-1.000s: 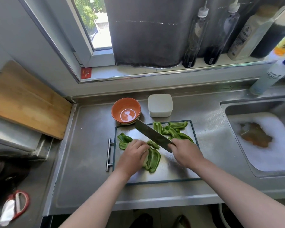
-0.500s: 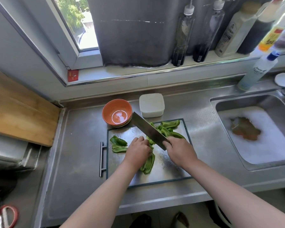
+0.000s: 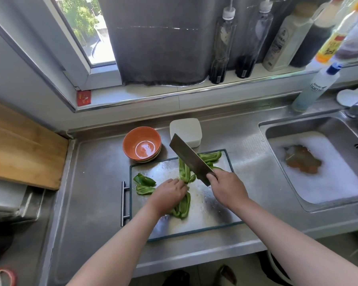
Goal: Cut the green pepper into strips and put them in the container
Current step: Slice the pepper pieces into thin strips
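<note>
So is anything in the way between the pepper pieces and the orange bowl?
Nothing visible. The orange bowl sits just past the back left corner of the steel cutting board, open and empty. The green pepper pieces have bare board between them and it. The cleaver is raised further right.

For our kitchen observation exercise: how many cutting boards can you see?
2: a wooden board at the far left, and a steel board carrying pepper pieces on the counter. None appears hidden.

Bowl (image 3: 142, 144) and container (image 3: 186, 131) behind cutting board (image 3: 211, 211).
</note>
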Action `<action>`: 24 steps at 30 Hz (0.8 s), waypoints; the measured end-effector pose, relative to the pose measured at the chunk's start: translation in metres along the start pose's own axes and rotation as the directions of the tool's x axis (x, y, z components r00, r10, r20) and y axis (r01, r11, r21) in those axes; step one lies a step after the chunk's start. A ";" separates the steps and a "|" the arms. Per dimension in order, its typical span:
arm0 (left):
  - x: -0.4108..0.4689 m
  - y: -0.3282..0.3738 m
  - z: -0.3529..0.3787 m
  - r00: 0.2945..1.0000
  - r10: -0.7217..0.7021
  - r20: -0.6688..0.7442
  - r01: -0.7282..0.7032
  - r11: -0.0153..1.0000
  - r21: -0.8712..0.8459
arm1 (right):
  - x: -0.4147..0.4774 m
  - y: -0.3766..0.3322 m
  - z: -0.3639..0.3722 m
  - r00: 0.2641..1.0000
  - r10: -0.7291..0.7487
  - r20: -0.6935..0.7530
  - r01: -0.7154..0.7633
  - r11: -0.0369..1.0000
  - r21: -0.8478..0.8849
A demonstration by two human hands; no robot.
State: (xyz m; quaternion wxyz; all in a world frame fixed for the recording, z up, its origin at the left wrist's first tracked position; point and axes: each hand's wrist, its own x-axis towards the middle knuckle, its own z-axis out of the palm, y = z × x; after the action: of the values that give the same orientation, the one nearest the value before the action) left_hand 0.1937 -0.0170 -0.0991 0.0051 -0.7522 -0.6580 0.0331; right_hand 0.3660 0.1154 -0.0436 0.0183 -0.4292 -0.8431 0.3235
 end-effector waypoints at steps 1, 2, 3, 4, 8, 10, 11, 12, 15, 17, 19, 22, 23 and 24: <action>0.000 -0.002 0.001 0.999 -0.028 -0.019 0.028 0.999 -0.025 | 0.000 0.001 0.000 1.000 0.008 0.001 -0.008 1.000 -0.010; -0.001 -0.003 0.002 0.997 -0.075 -0.023 0.073 0.994 -0.078 | 0.000 0.002 0.000 1.000 0.014 0.001 -0.014 1.000 -0.018; -0.001 -0.003 0.003 0.991 -0.131 -0.022 0.126 0.979 -0.161 | 0.000 0.003 0.000 1.000 0.017 0.000 -0.017 1.000 -0.022; -0.002 -0.003 0.003 0.978 -0.205 -0.024 0.192 0.946 -0.260 | 0.000 0.004 0.000 1.000 0.019 0.000 -0.019 1.000 -0.022; -0.007 0.000 0.000 0.932 -0.359 -0.054 0.298 0.843 -0.448 | 0.000 0.002 -0.001 1.000 0.013 0.005 -0.013 1.000 -0.016; -0.008 0.002 -0.003 0.940 -0.337 -0.045 0.291 0.864 -0.411 | 0.000 0.000 -0.002 1.000 0.003 0.008 -0.003 1.000 -0.011; -0.007 0.002 -0.004 0.944 -0.327 -0.036 0.289 0.876 -0.387 | 0.000 -0.002 -0.002 1.000 -0.001 0.008 0.001 1.000 -0.005; -0.005 0.002 -0.004 0.947 -0.320 -0.014 0.293 0.883 -0.365 | 0.000 -0.003 -0.001 1.000 -0.004 0.010 0.004 1.000 0.003; 0.003 0.006 -0.008 0.942 -0.332 0.042 0.325 0.880 -0.346 | -0.003 -0.007 0.000 1.000 -0.018 0.005 0.017 1.000 0.023; 0.003 0.006 -0.007 0.896 -0.443 -0.002 0.404 0.819 -0.409 | -0.004 -0.007 0.000 1.000 -0.024 0.006 0.024 0.999 0.033; -0.001 0.002 -0.009 0.790 -0.612 0.045 0.532 0.645 -0.549 | -0.005 -0.006 -0.001 1.000 -0.028 0.006 0.028 0.999 0.040; -0.007 -0.006 -0.009 0.621 -0.770 0.148 0.623 0.371 -0.689 | -0.005 -0.005 -0.002 1.000 -0.028 0.000 0.028 0.998 0.048; -0.009 -0.008 -0.010 0.584 -0.793 0.172 0.646 0.327 -0.689 | -0.005 -0.005 -0.002 1.000 -0.026 -0.002 0.026 0.999 0.047; -0.012 -0.011 -0.010 0.553 -0.816 0.171 0.681 0.323 -0.657 | -0.005 -0.005 -0.003 1.000 -0.023 -0.002 0.023 0.999 0.045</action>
State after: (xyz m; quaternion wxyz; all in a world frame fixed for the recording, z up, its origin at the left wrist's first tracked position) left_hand 0.1821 -0.0266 -0.0881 -0.1821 -0.3078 -0.8911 -0.2792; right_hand 0.3664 0.1106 -0.0373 0.0323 -0.4193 -0.8404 0.3418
